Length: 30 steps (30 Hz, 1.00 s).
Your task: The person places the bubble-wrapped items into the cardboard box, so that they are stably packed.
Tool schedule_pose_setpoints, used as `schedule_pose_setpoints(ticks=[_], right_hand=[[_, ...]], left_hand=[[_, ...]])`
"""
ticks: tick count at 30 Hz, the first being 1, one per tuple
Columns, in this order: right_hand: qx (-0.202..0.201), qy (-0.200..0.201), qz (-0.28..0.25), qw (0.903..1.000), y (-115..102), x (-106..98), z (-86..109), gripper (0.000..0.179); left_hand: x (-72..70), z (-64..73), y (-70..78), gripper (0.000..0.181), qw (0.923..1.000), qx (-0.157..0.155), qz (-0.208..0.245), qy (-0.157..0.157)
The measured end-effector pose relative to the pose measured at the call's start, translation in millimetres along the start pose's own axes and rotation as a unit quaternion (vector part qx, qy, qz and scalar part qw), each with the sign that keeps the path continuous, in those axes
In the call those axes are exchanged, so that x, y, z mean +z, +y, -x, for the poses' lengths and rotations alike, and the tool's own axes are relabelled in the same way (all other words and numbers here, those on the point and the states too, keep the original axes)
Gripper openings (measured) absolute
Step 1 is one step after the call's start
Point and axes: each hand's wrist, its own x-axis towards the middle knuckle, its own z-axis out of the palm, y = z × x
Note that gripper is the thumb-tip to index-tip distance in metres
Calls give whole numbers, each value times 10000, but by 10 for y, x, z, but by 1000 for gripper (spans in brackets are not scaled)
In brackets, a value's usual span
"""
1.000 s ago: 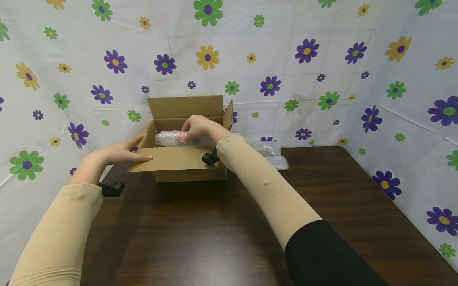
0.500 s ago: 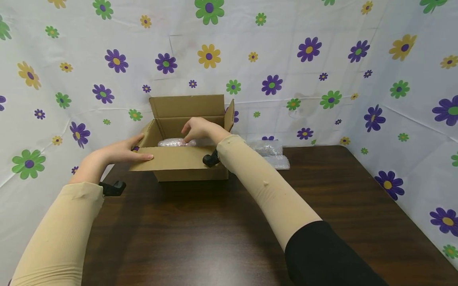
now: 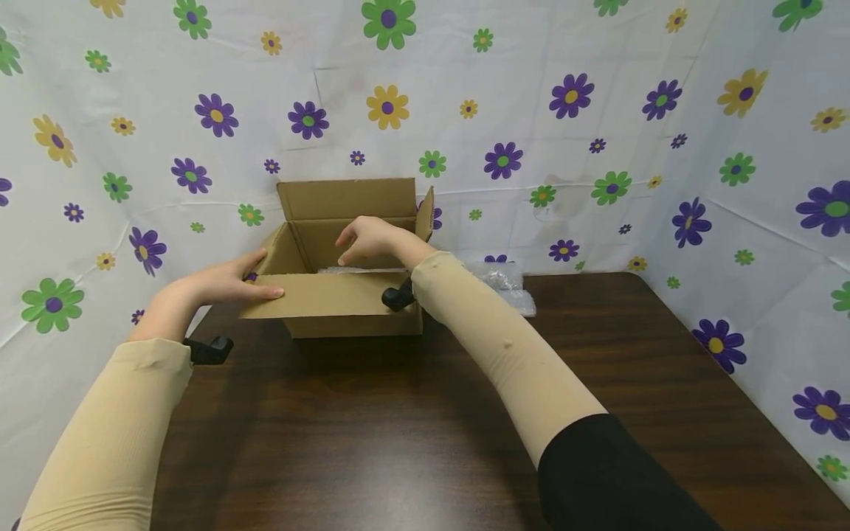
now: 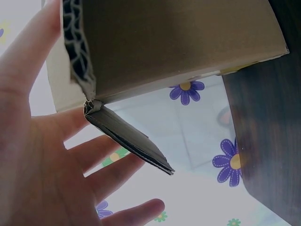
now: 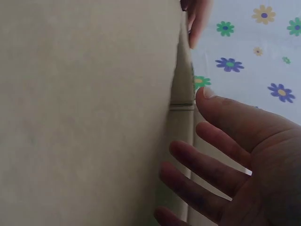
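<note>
An open cardboard box (image 3: 355, 326) stands at the back of the table, its flaps spread. My left hand (image 3: 229, 282) holds its left front corner, thumb over the front flap and fingers behind the left flap. In the left wrist view, those fingers (image 4: 101, 181) are spread around the folded edge. Over the box opening hovers my right hand (image 3: 378, 242), its fingers (image 5: 202, 165) loosely bent and apart with nothing between them. Just below it, a strip of clear bubble wrap (image 3: 341, 270) shows inside; the front flap hides the rest.
More clear bubble wrap (image 3: 505, 284) lies on the dark wooden table (image 3: 398, 413), right of the box. A white cloth backdrop (image 3: 465, 133) with printed flowers hangs close behind and along the sides.
The bubble-wrapped item in my right hand has gone down into the box and been let go. The right fingers have spread and lifted off it. My left hand stays at the corner.
</note>
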Motion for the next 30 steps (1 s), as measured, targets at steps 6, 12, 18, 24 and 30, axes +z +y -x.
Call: schedule_pose_setpoints(ticks=[6, 12, 18, 24, 30], right_hand=[[-355, 81, -177, 9992, -15, -74, 135, 43], [-908, 315, -203, 9952, -63, -191, 401, 40], [-1361, 772, -426, 9868, -35, -290, 750, 36], [-1599, 1196, -1008, 9747, 111, -325, 1076, 31], [-1805, 1414, -1307, 9645, 240, -352, 1434, 30]], left_hand=[[1, -4, -30, 105, 9999, -118, 16, -57], [8, 7, -17, 104, 9999, -132, 37, -69], [-5, 22, -3, 104, 10000, -22, 80, -52], [-3, -8, -5, 104, 10000, 1, 32, -81], [-13, -28, -39, 104, 10000, 8, -50, -76]])
